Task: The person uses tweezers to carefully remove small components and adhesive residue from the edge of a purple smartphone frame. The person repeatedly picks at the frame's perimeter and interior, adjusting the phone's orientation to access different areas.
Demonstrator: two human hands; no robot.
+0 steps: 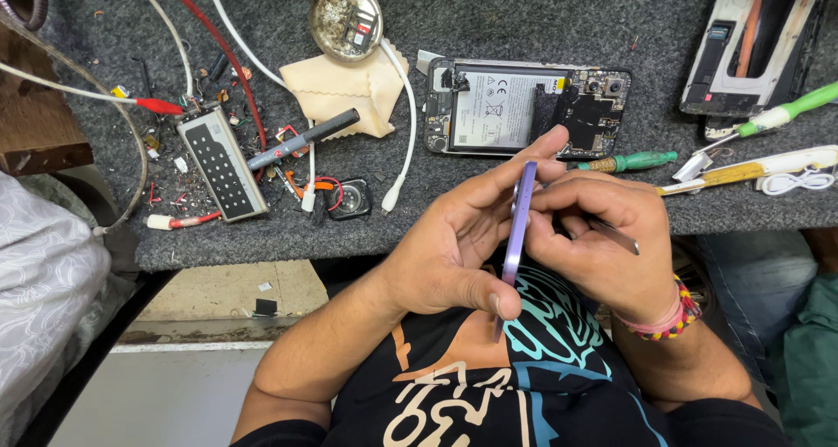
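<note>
While the thin lilac phone back cover [517,229] stands edge-on to the camera, above the person's lap and just off the near edge of the worktop [524,19], both hands close on it. The left hand [454,246] cups it from one side, its grip pressed together with the thumb low on the panel and the fingers along the far face. The right hand [602,246] pinches a slim grey metal prying tool [615,236] and brings its forward end against the cover; the tip itself is hidden behind the fingers.

By the look of it, the step in hand is working along or cleaning the cover's edge. A next move would call for a steady left-hand hold and light pressure, since so thin a panel could flex or crack.

On the grey felt worktop just beyond the hands lies the opened black smartphone with its exposed battery and circuit board [524,106]. A green-handled screwdriver [633,161] rests just to its right. Toward the left side lie a cream folded cloth [340,93], a black marker pen [305,137] and a grey rectangular perforated module [223,163]. A round metal dish of small parts [346,17] sits near the far edge.
</note>
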